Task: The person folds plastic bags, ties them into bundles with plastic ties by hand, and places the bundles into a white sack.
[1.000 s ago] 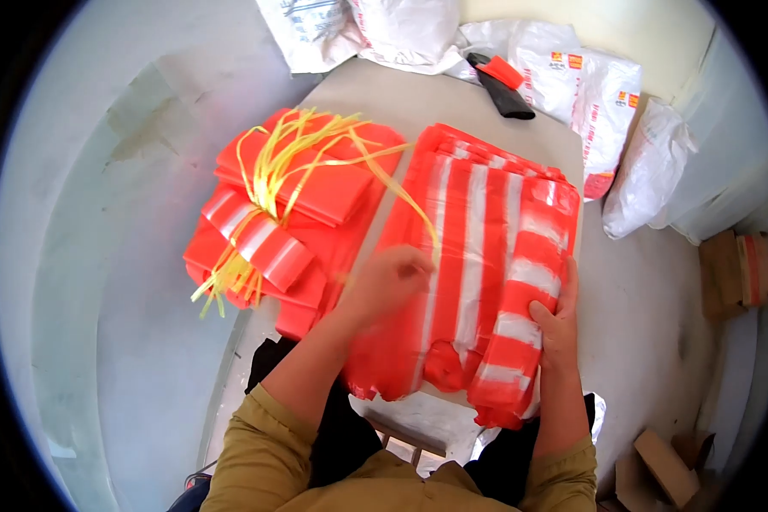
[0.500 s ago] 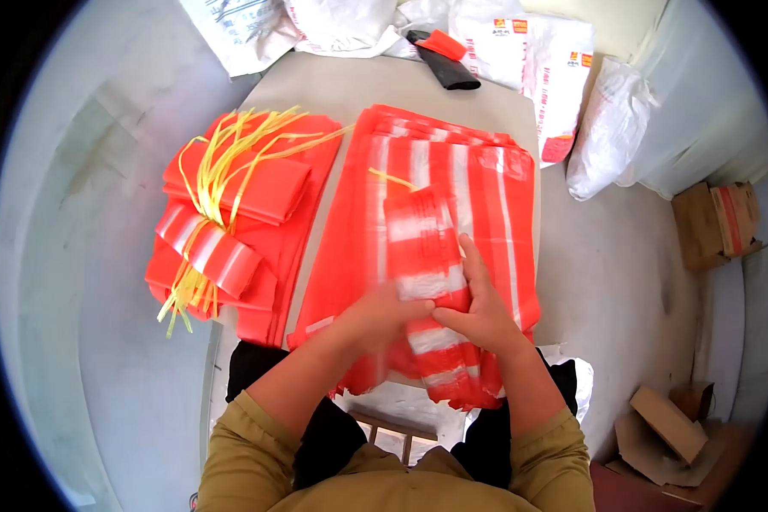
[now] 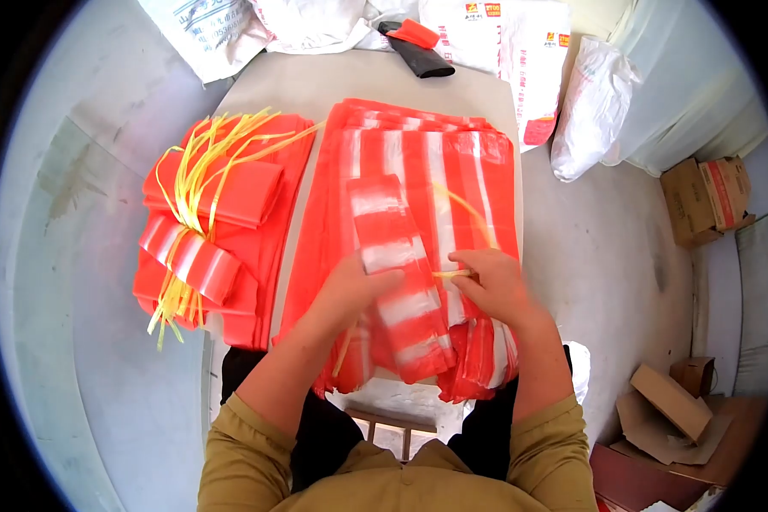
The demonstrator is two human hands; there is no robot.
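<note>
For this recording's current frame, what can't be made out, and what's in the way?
All in the head view:
- Left hand: fingertips hidden by the folded striped bundle.
- Yellow strip: its run beneath that bundle is covered; its loose upper end is blurred.
- Upper-left white sack: its top is cut off by the picture's upper edge.
- Cardboard box: printing too small to read.

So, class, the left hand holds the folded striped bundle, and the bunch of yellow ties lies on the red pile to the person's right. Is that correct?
Not quite: in the head view, the bunch of yellow ties lies on the red pile to the person's left. The left hand does hold the folded striped bundle.
</note>
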